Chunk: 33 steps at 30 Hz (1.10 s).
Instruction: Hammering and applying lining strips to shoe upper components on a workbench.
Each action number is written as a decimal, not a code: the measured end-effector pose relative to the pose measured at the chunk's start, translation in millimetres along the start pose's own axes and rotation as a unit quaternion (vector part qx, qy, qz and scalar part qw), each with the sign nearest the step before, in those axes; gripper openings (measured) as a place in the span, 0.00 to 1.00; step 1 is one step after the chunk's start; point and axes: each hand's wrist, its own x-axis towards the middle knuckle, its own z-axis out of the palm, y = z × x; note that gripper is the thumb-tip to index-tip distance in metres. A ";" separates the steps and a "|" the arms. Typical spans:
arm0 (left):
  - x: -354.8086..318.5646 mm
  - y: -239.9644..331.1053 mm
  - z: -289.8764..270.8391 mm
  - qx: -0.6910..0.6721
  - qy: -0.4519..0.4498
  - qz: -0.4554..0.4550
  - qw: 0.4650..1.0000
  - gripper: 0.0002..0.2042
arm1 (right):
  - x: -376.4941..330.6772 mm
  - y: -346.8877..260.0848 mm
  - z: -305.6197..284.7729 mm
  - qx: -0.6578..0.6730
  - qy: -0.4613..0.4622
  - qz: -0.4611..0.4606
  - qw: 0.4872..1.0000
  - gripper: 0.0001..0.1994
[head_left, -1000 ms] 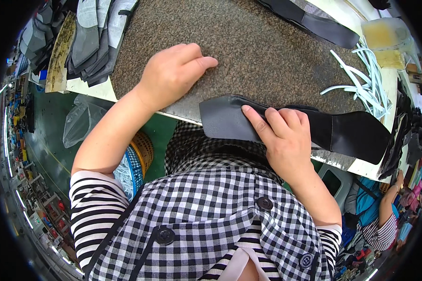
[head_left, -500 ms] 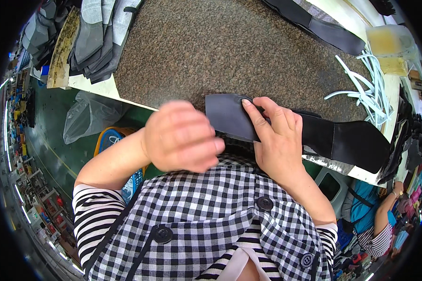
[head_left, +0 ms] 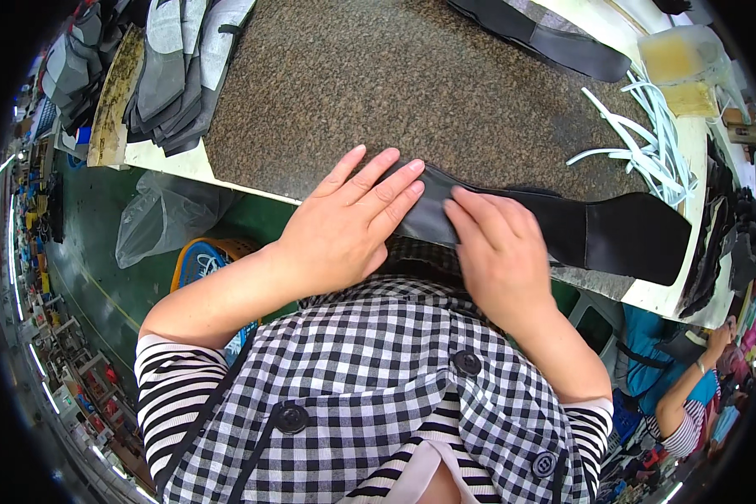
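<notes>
A long black leather-like piece (head_left: 567, 231) lies along the near edge of the table, its surface smoother and greyer at the left end. My left hand (head_left: 342, 220) rests flat across that left end, fingers stretched out and slightly spread. Close beside it, my right hand (head_left: 506, 256) has its fingers bent and pressed together, fingertips on the piece; it is a little blurred and its thumb is hidden. To the right of my right hand, the piece widens into a rounded black end with a seam across it.
A brown speckled mat (head_left: 353, 92) covers the table. Stacked grey cut pieces (head_left: 164, 84) lie at the far left. A similar black strip (head_left: 546, 42), pale blue-white cords (head_left: 651, 139) and a yellowish block (head_left: 689, 97) are at the far right. Another person's arm (head_left: 689, 382) shows at right.
My left hand has come down from a loosely curled, blurred pose and opened flat on the piece's left end. My right hand's fingers have bent and drawn together on the piece.
</notes>
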 end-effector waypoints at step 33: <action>70.7 59.6 25.5 0.118 0.011 0.190 0.975 0.21 | -19.5 61.0 -81.0 0.051 -0.135 0.046 0.988 0.07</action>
